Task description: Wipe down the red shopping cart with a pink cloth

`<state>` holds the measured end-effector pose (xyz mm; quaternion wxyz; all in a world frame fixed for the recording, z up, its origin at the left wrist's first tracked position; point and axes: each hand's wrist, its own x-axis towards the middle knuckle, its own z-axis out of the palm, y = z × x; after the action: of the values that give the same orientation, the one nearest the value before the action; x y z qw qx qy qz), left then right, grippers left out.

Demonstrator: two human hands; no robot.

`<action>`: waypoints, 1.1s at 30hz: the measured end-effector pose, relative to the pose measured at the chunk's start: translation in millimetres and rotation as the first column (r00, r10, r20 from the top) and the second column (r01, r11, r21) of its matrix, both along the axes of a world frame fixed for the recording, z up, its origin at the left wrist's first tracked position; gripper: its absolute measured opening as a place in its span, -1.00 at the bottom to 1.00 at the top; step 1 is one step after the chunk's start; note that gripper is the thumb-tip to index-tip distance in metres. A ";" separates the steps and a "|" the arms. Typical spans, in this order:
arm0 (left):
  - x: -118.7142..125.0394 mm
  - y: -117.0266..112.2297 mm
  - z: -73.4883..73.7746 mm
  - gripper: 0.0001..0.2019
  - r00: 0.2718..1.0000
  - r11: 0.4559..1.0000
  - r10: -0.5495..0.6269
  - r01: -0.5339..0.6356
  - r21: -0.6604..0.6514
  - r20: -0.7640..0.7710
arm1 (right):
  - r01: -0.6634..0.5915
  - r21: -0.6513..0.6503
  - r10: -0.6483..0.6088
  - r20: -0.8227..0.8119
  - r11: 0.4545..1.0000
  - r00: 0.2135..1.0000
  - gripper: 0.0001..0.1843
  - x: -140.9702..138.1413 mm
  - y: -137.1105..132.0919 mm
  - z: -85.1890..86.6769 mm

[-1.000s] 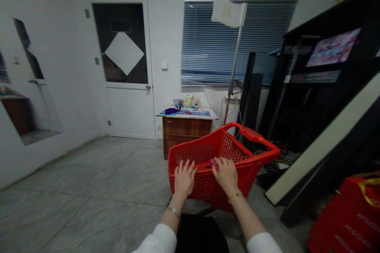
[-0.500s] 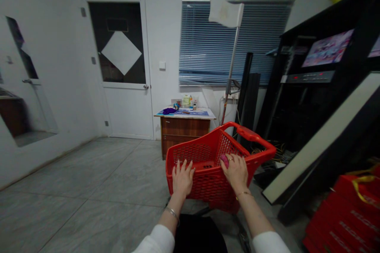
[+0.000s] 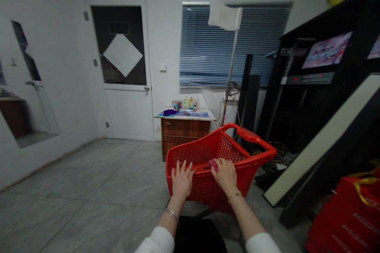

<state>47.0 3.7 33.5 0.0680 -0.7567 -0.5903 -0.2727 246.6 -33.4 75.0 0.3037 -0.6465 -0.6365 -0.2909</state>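
A red plastic shopping cart (image 3: 197,150) stands in front of me, its handle toward the right. My left hand (image 3: 182,180) is at the near side of the basket by its left end, fingers spread and holding nothing. My right hand (image 3: 226,176) is closed around a small pink cloth-like wad (image 3: 213,165) at the near rim, around the middle of the cart. Most of the wad is hidden by my fingers, so its exact kind is unclear. My right hand and forearm cover part of the near basket wall.
Behind the cart stands a brown wooden cabinet (image 3: 186,128) with a purple cloth (image 3: 170,112) and small bottles on top. A white flag on a pole (image 3: 233,55) rises behind it. Long panels (image 3: 323,138) lean at right, near red boxes (image 3: 344,213). A white door (image 3: 129,112) is at left.
My right hand has moved left along the near rim with the pink wad in it. My left hand has stayed in place with its fingers spread.
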 end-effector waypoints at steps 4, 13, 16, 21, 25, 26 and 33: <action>-0.3 2.9 -3.7 -0.58 1.000 1.000 -0.008 0.008 0.008 0.015 | 0.134 0.059 -0.136 0.024 0.989 0.990 -0.68 57.4 -0.4 15.8; 3.9 -1.2 -3.9 -0.58 0.999 0.999 0.033 -0.033 0.018 0.020 | 0.164 0.159 -0.168 0.011 0.974 0.986 -0.67 54.5 -3.0 9.1; 5.1 -0.8 -6.0 -0.57 0.999 0.999 0.042 -0.043 0.033 0.028 | 0.123 0.140 -0.124 -0.001 0.983 0.992 -0.65 23.5 -2.9 0.1; 5.8 -0.2 -9.1 -0.57 0.999 0.999 0.035 -0.036 0.033 0.041 | 0.077 0.120 -0.070 -0.062 0.990 0.996 -0.67 -27.0 0.1 -13.4; 5.2 1.0 -10.5 -0.57 0.998 0.999 0.024 -0.026 0.039 0.065 | 0.037 0.098 -0.026 -0.105 0.994 0.994 -0.68 -56.3 3.7 -22.4; 5.0 1.6 -10.9 -0.57 0.998 0.999 0.022 -0.025 0.040 0.067 | 0.029 0.094 -0.018 -0.109 0.995 0.994 -0.68 -60.1 4.1 -23.5; 2.8 5.8 -12.7 -0.58 0.997 1.000 0.005 -0.007 0.013 0.083 | -0.033 -0.001 0.033 -0.010 0.999 0.999 -0.72 -30.9 1.2 -9.8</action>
<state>49.8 9.5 20.8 0.0490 -0.7425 -0.5931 -0.3076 215.7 -32.2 65.2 0.3110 -0.6376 -0.6459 -0.2822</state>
